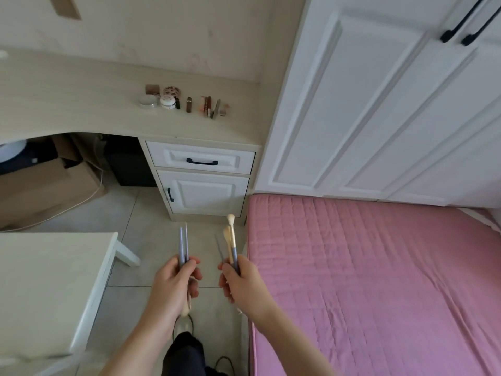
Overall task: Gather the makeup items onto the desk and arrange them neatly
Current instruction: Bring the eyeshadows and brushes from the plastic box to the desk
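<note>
Left hand (176, 278) is gripping two grey-handled brushes (183, 246), right hand (238, 280) is clutching more brushes (231, 240), table (81, 104) well ahead of both

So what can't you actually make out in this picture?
Head view only:
- Makeup row on the desk: too small to name each piece.
- Brushes in the left hand: heads hidden behind the palm, blurred.
- Brushes in the right hand: exact number unclear, handles overlap.
- Under the desk: shadowed.
</note>
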`<state>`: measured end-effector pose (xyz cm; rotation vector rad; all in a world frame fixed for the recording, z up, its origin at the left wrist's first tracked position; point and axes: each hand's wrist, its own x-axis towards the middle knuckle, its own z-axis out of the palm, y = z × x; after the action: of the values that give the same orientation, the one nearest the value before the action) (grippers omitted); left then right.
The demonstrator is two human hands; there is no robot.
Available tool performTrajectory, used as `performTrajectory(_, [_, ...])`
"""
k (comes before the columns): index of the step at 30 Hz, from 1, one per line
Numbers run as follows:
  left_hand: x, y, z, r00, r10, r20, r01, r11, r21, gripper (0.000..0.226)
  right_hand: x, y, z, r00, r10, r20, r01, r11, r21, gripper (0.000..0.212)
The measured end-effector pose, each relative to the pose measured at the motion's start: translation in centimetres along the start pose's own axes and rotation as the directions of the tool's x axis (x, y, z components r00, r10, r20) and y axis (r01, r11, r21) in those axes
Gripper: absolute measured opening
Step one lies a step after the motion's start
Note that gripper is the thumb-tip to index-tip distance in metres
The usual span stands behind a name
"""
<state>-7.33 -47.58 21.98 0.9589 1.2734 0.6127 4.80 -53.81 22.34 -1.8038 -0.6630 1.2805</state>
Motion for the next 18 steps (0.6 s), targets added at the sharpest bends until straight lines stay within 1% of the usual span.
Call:
performTrajectory(8, [8.4,4.2,-1.1,1.000,-0.022,0.019,0.022,1.000,-0.001,0.014,7.9,-4.2,1.9,1.000,0.025,0.005,-0.025,0.999,0.041,0.015])
performTrajectory(14, [16.2,9.4,-3.5,0.998,-0.043,0.040,0.041,0.998,0.051,0.014,14.6,-9.4,4.5,1.000,0.022,-0.018,-0.022,0.999,0.042,0.015])
performTrajectory(18, [21.3,12.7,-4.7,0.996,-0.057,0.065,0.053,0.997,0.054,0.014,18.8,-13.0,6.2,0.999,0.002,-0.035,0.000,0.998,0.064,0.015])
